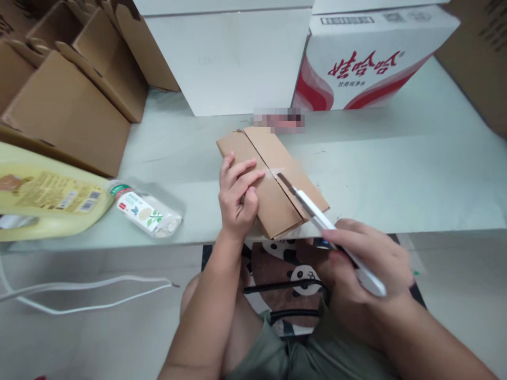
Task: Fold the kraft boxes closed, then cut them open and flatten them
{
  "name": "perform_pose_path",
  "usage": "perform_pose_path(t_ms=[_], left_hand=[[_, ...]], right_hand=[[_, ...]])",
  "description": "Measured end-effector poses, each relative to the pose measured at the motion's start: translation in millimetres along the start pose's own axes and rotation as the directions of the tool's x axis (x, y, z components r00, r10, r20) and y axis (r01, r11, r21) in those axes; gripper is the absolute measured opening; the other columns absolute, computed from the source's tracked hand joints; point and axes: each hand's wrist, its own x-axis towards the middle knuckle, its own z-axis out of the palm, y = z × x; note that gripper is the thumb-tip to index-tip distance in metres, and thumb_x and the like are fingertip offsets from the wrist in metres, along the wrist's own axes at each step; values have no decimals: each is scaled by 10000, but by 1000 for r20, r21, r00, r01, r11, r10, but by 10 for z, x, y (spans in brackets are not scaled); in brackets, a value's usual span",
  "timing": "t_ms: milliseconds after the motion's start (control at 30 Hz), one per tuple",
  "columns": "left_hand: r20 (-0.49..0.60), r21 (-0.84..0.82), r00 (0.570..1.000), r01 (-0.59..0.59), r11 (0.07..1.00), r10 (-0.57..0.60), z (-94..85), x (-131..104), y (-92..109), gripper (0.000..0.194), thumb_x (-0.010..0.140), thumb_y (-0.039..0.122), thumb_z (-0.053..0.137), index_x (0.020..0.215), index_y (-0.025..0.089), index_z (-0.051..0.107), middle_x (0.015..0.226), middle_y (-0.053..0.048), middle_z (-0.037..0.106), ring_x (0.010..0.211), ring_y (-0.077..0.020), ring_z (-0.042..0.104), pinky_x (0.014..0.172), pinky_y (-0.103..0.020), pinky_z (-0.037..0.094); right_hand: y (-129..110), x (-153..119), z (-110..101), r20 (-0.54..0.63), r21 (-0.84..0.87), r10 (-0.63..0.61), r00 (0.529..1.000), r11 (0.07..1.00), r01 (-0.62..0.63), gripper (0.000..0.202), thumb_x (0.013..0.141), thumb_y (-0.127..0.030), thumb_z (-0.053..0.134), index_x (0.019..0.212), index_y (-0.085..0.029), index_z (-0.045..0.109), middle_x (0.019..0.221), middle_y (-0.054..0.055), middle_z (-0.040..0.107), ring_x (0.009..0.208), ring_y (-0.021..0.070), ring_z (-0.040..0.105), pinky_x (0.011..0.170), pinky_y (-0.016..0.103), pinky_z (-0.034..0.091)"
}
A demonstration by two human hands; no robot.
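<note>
A small brown cardboard box [291,169] lies tilted on the table near its front edge, its flaps meeting along a seam. A strip of clear tape [273,172] crosses that seam. My left hand [238,195] holds the box on its left side, with bent fingers resting on the top. In my right hand [370,258] is a white utility knife [315,211], its blade extended. The blade tip is at the seam, close to the tape and to my left fingertips; whether it cuts in I cannot tell.
A clear bottle [146,208] lies left of the box, beside a yellow jug [47,192]. Open cardboard boxes [67,111] stand at the back left. White cartons [241,58] and a red-and-white carton [368,68] line the back. A white cable [87,285] hangs below the table edge.
</note>
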Motion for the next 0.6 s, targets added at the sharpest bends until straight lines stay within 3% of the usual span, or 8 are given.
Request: perform_pose_path(t_ms=[133, 233, 300, 433, 600], left_hand=[[-3, 2, 1000, 11, 1000, -11, 20, 21, 22, 444, 1024, 459, 341, 1006, 243, 729, 1134, -55, 705, 1277, -265, 599, 1219, -568, 330], [-6, 6, 1000, 11, 1000, -11, 26, 21, 27, 437, 1023, 444, 341, 1005, 244, 729, 1131, -53, 704, 1256, -262, 612, 1218, -570, 331], [-8, 13, 1000, 9, 1000, -9, 25, 17, 24, 430, 1023, 428, 342, 1008, 239, 728, 1136, -55, 704, 1266, -264, 607, 1219, -571, 332], [-20, -6, 1000, -14, 1000, 14, 11, 6, 23, 390, 1020, 396, 369, 1023, 234, 725, 1150, -53, 710, 1260, -259, 613, 1223, -563, 333], [-8, 22, 1000, 22, 1000, -22, -18, -10, 30, 419, 1022, 429, 358, 1012, 234, 728, 1157, -63, 705, 1317, -274, 577, 1212, -561, 349]], right_hand=[[-181, 214, 38, 62, -18, -106, 992, 994, 108, 322, 842, -35, 558, 1073, -241, 646, 666, -22, 537, 529, 123, 509, 479, 267, 429], [-235, 248, 28, 66, -30, -72, 995, 997, 74, 355, 834, 4, 561, 1067, -251, 641, 667, -19, 553, 555, 133, 532, 499, 275, 447], [-216, 230, 49, 32, -37, -75, 997, 996, 77, 363, 834, 10, 563, 1072, -254, 635, 665, -20, 560, 562, 138, 540, 511, 279, 455], [-90, 234, 166, -34, -29, -220, 975, 975, 219, 358, 833, -13, 556, 1112, -225, 629, 661, -21, 556, 525, 129, 527, 481, 266, 437], [-20, 284, 263, -22, -42, -234, 972, 972, 233, 356, 822, -9, 564, 1110, -210, 621, 676, -9, 579, 546, 132, 534, 493, 261, 440]])
